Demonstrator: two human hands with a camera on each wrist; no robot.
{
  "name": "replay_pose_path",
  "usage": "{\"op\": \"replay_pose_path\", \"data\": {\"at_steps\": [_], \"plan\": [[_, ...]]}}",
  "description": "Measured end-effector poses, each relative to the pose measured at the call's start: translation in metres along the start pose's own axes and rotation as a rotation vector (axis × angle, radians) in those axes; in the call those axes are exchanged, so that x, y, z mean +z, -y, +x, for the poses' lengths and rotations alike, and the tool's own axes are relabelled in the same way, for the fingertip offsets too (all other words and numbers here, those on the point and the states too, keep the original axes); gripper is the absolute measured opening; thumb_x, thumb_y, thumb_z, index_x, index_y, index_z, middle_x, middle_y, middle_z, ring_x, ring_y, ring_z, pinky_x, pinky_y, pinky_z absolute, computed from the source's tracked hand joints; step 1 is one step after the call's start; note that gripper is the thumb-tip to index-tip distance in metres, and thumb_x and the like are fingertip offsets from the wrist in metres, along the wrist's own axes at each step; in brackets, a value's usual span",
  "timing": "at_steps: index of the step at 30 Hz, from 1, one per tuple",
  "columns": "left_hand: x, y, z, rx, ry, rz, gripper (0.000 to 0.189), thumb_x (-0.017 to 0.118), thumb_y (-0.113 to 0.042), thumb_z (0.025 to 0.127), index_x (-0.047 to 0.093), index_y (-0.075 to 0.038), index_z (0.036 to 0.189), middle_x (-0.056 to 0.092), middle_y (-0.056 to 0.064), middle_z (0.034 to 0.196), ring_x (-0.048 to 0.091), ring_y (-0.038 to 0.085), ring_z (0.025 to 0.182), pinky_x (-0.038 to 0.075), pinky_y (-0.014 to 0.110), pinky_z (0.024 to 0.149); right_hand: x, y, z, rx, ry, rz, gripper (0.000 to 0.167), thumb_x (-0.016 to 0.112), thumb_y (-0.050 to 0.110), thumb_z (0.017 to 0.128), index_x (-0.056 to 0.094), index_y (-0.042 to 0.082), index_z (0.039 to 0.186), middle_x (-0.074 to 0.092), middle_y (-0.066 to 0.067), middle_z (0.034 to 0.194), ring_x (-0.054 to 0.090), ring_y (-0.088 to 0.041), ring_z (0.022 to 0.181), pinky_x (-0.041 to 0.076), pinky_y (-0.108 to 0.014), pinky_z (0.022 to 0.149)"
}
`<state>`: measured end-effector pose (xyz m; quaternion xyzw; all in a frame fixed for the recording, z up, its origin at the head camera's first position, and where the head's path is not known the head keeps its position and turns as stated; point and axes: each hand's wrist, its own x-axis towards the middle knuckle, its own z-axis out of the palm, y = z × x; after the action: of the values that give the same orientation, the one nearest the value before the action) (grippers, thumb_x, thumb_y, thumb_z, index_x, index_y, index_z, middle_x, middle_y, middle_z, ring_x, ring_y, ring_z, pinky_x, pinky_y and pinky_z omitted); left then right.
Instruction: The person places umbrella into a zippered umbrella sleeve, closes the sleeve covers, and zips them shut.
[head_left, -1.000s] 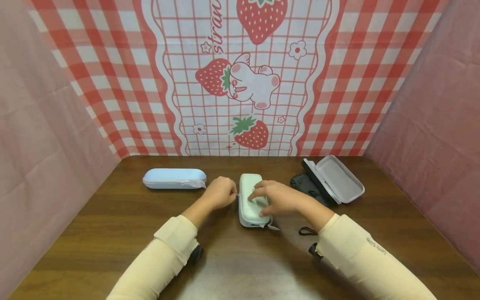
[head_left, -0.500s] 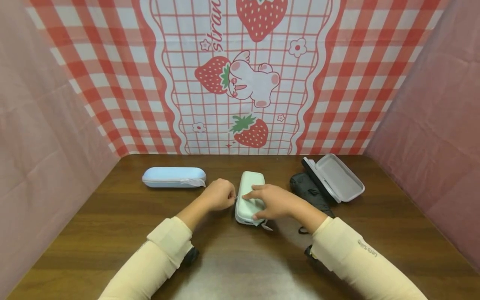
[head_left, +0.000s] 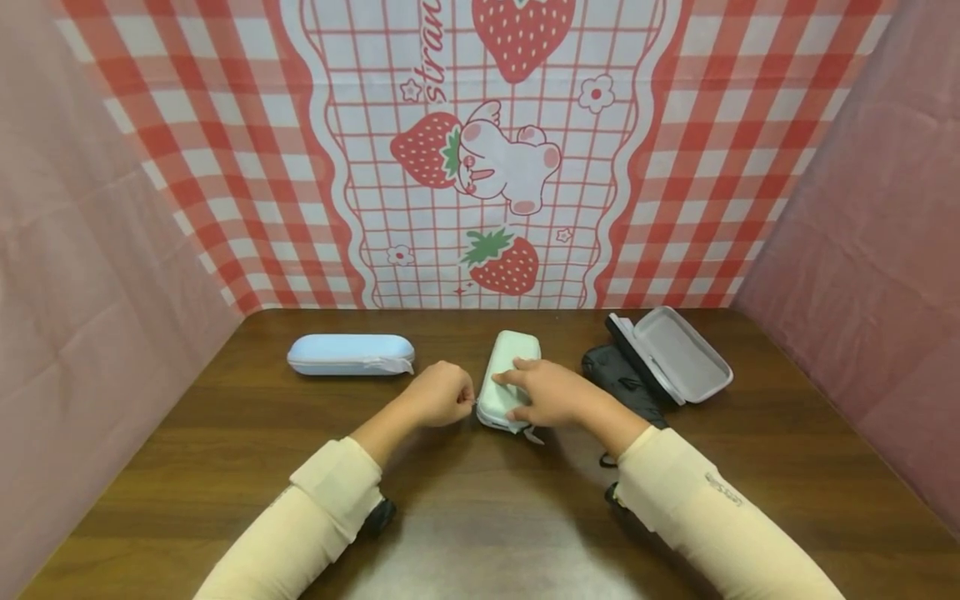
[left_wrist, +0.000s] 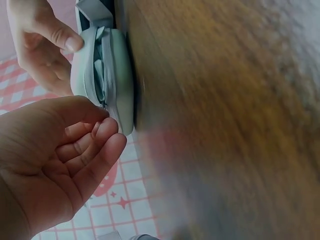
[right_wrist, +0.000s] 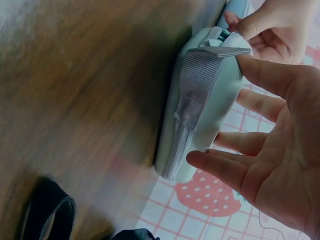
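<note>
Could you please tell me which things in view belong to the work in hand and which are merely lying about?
Belonging to the work:
pale green case, partly open
zip along its side
left hand, pinching at the zip
right hand, resting on the case

Apparently just lying about:
blue case
open grey case
black pouch
black loop

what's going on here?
A person is working the zipper of a green case: the left hand pinches at it, while the right hand steadies the case from above. The seam gapes partway, but the lid isn't raised. A blue case, apparently closed, lies to the left; an open grey case and a black pouch sit to the right.
</note>
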<state>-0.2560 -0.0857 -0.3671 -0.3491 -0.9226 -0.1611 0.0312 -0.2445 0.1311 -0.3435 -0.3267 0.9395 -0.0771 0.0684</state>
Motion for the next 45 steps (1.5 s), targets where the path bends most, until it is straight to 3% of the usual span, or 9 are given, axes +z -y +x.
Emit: {"op": "replay_pose_path", "data": {"at_steps": [11, 18, 22, 30, 37, 45], "plan": [[0.002, -0.003, -0.002, 0.032, 0.014, -0.009, 0.019, 0.068, -0.003, 0.073, 0.061, -0.015, 0.06, 0.049, -0.011, 0.055, 0.043, 0.004, 0.053, 0.039, 0.02, 0.05, 0.0, -0.008, 0.009, -0.002, -0.041, -0.041, 0.056, 0.071, 0.035, 0.089, 0.055, 0.016, 0.139, 0.043, -0.029, 0.143, 0.044, -0.044, 0.129, 0.04, -0.053, 0.102], [0.004, -0.007, -0.003, 0.074, 0.026, -0.03, 0.026, 0.067, -0.001, 0.073, 0.055, -0.016, 0.056, 0.041, -0.013, 0.052, 0.037, 0.003, 0.049, 0.032, 0.019, 0.048, 0.004, -0.012, 0.014, -0.057, -0.134, -0.091, 0.055, 0.076, 0.037, 0.083, 0.063, 0.014, 0.131, 0.056, -0.025, 0.125, 0.053, -0.042, 0.113, 0.046, -0.05, 0.092], [0.004, -0.009, -0.003, 0.106, 0.022, -0.041, 0.021, 0.067, -0.001, 0.072, 0.059, -0.014, 0.057, 0.045, -0.013, 0.053, 0.039, 0.002, 0.05, 0.035, 0.018, 0.049, 0.004, -0.011, 0.016, -0.062, -0.148, -0.089, 0.055, 0.078, 0.038, 0.081, 0.065, 0.013, 0.128, 0.059, -0.021, 0.117, 0.055, -0.036, 0.105, 0.047, -0.047, 0.086], [0.005, -0.014, -0.003, 0.133, 0.008, -0.038, 0.019, 0.067, -0.002, 0.072, 0.061, -0.013, 0.058, 0.045, -0.013, 0.053, 0.039, 0.002, 0.051, 0.035, 0.018, 0.049, 0.005, -0.011, 0.02, -0.049, -0.155, -0.087, 0.055, 0.078, 0.039, 0.081, 0.065, 0.014, 0.128, 0.06, -0.019, 0.116, 0.056, -0.033, 0.104, 0.046, -0.047, 0.088], [0.009, -0.014, -0.001, 0.108, -0.004, -0.036, 0.021, 0.067, -0.002, 0.072, 0.06, -0.014, 0.057, 0.042, -0.014, 0.051, 0.036, 0.001, 0.049, 0.032, 0.018, 0.048, 0.009, -0.008, 0.025, -0.02, -0.179, -0.109, 0.055, 0.076, 0.041, 0.081, 0.065, 0.014, 0.128, 0.061, -0.019, 0.112, 0.055, -0.03, 0.093, 0.047, -0.044, 0.078], [0.013, -0.017, 0.002, 0.101, 0.005, -0.047, 0.027, 0.067, -0.002, 0.073, 0.054, -0.016, 0.054, 0.036, -0.015, 0.049, 0.033, 0.002, 0.048, 0.029, 0.018, 0.049, 0.01, -0.004, 0.016, -0.025, -0.128, -0.099, 0.06, 0.07, 0.034, 0.088, 0.054, 0.008, 0.14, 0.051, -0.03, 0.132, 0.056, -0.041, 0.11, 0.049, -0.048, 0.085]]}}
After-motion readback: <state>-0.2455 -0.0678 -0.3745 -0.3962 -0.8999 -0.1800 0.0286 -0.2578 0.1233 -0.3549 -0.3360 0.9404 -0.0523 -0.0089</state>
